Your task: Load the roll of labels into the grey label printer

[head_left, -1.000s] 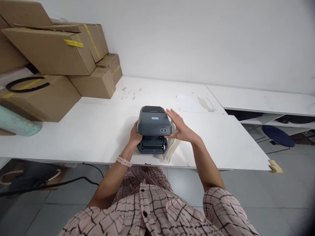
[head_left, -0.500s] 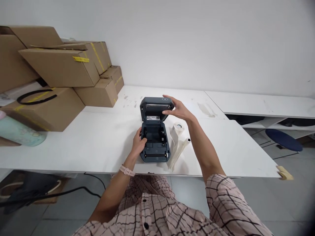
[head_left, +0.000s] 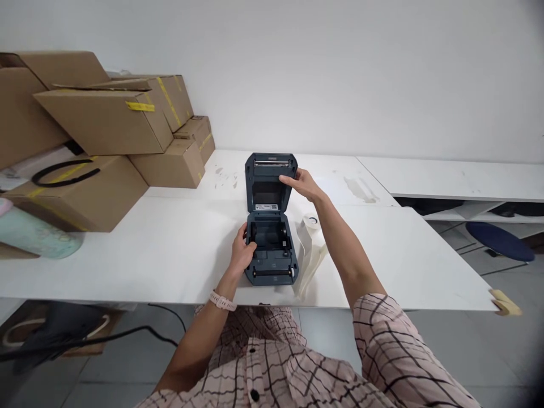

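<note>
A dark grey label printer stands on the white table with its lid swung up and back, so its inner bay and roller show. My left hand grips the left wall of the printer's base, thumb over the rim. With thumb inside and fingers behind, my right hand holds the right edge of the lid. A white label roll lies on the table just right of the printer, its loose strip trailing toward the front edge. My right forearm partly covers another pale strip beside it.
Cardboard boxes are stacked at the left, with a black curved band on one. A mint-green bottle lies near them. The white table ends in front of my body. A blue stool stands at the right.
The printer's lid has tilted further back and up, my right hand moving with it. My left hand keeps its hold on the base. The view has shifted slightly.
</note>
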A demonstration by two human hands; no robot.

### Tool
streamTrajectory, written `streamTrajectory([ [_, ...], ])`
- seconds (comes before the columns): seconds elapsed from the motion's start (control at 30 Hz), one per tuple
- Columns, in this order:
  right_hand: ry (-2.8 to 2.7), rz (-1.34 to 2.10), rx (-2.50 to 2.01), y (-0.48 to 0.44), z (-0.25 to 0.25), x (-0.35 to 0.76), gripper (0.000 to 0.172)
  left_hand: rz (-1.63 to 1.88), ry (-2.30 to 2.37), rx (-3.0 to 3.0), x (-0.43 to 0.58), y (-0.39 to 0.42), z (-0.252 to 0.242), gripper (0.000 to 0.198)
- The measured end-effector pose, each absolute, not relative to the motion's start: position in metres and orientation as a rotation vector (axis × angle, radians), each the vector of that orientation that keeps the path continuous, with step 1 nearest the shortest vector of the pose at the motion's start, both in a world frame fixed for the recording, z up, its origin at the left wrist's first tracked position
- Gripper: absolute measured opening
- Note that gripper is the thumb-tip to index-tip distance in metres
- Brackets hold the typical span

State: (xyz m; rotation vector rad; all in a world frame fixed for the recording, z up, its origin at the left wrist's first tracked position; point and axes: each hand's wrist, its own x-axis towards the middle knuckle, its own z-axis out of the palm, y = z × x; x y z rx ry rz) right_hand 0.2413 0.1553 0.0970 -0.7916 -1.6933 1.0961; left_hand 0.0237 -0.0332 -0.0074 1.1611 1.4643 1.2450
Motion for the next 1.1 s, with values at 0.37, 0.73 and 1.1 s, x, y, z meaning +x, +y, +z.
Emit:
streamTrajectory([
  [0.37,-2.089,1.041,-0.814,0.120,0.109,0.266,0.098,1.269,1.451,1.139,0.025,-0.034,-0.004,0.082],
  [0.73,-1.605,1.153,-1.393,-0.035,-0.007,0.403,0.075,1.246,1.464,1.163,0.024,-0.035,-0.003,0.082],
  [1.1,-1.942,1.228,-0.906,-0.036,0.043,0.352,0.062,1.248,1.454,1.141,0.026,-0.036,0.000,0.082],
])
